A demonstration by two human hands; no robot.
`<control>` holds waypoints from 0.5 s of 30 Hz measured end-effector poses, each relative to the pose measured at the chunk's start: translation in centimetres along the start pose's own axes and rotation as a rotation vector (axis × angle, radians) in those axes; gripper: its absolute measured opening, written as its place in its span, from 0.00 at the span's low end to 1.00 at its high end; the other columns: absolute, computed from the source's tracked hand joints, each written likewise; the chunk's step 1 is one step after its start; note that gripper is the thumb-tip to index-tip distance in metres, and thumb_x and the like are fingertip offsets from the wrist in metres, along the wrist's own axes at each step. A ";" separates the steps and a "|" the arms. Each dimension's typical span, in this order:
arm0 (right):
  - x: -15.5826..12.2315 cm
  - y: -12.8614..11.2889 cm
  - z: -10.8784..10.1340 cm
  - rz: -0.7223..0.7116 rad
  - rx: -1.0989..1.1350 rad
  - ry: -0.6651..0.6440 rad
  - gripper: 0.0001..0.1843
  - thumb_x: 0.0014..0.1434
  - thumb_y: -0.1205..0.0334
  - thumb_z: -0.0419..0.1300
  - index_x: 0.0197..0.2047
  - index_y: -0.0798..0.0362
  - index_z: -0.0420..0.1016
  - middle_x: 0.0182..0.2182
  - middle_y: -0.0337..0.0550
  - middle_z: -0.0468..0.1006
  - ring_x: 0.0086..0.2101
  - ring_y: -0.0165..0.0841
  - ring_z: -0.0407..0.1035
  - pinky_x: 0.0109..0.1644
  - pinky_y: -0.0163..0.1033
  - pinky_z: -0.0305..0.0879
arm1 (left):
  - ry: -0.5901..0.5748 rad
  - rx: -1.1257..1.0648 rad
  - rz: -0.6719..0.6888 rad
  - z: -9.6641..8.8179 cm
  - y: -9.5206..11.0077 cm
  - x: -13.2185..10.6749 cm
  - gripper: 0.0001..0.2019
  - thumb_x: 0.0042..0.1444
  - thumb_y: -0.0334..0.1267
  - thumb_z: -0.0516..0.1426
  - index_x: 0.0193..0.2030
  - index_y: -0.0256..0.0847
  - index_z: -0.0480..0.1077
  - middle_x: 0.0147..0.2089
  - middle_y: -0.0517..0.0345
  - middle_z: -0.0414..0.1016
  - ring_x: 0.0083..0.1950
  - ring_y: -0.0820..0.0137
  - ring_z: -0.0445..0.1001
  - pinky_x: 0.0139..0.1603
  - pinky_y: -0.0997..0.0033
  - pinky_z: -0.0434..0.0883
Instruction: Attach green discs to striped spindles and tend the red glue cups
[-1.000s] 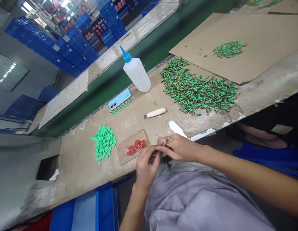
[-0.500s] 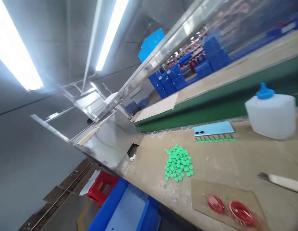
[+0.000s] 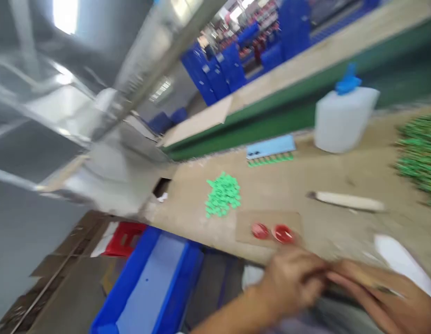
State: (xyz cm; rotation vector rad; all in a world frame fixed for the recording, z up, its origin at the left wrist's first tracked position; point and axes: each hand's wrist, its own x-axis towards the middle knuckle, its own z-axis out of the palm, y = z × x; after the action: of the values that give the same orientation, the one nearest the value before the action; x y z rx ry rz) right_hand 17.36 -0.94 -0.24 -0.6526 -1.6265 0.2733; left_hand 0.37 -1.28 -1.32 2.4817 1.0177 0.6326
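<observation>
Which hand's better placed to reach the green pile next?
Left, probably: the left hand is nearer the green pile. The right hand is farther off and appears to hold a slim object, though it's blurred.

Your left hand [image 3: 294, 274] and right hand [image 3: 382, 292] meet at the fingertips, blurred, near the counter [image 3: 328, 229] edge; your right grips a thin stick [image 3: 386, 290]. Just beyond your left, two red cups [image 3: 284, 234] sit on a brown board [image 3: 245, 227].
</observation>
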 end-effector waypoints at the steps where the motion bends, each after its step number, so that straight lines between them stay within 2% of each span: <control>1: -1.2 -0.6 -1.3 0.079 -0.042 -0.133 0.11 0.75 0.58 0.58 0.42 0.54 0.78 0.32 0.38 0.79 0.28 0.29 0.75 0.31 0.34 0.74 | 0.067 -0.066 -0.003 0.2 0.4 -0.4 0.07 0.64 0.32 0.63 0.48 0.40 0.80 0.41 0.51 0.86 0.42 0.65 0.85 0.47 0.67 0.83; 3: -2.6 -1.5 -3.0 0.213 -0.093 -0.350 0.14 0.76 0.64 0.54 0.37 0.50 0.75 0.28 0.38 0.77 0.26 0.30 0.73 0.29 0.34 0.69 | 0.104 -0.195 0.005 0.0 0.4 -0.5 0.08 0.69 0.31 0.58 0.51 0.38 0.78 0.44 0.46 0.85 0.46 0.63 0.84 0.48 0.63 0.83; 5: -2.8 -1.8 -3.6 0.282 -0.122 -0.421 0.15 0.77 0.64 0.51 0.37 0.50 0.72 0.28 0.40 0.77 0.28 0.31 0.72 0.31 0.36 0.67 | 0.103 -0.275 0.033 -0.5 0.0 -0.1 0.09 0.69 0.29 0.58 0.52 0.38 0.77 0.44 0.47 0.84 0.45 0.63 0.83 0.47 0.64 0.82; 12: -1.9 -1.7 -3.1 0.333 -0.069 -0.403 0.15 0.77 0.61 0.52 0.35 0.49 0.70 0.27 0.39 0.75 0.28 0.31 0.69 0.32 0.36 0.63 | 0.121 -0.278 0.057 -1.3 0.4 0.4 0.13 0.65 0.24 0.59 0.53 0.40 0.76 0.45 0.49 0.84 0.45 0.65 0.83 0.47 0.67 0.81; 15: -1.8 -1.9 -3.5 0.414 -0.017 -0.356 0.15 0.77 0.61 0.53 0.35 0.50 0.71 0.27 0.39 0.76 0.28 0.31 0.69 0.33 0.36 0.64 | 0.114 -0.277 0.040 -1.3 0.6 0.5 0.12 0.66 0.25 0.60 0.53 0.40 0.76 0.44 0.50 0.84 0.44 0.66 0.83 0.47 0.68 0.81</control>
State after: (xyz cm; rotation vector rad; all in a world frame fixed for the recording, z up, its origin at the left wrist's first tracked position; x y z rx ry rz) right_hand 20.36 -4.15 -0.16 -0.9962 -1.8199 0.7106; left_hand 0.30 -1.07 0.16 2.2493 0.8563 0.8739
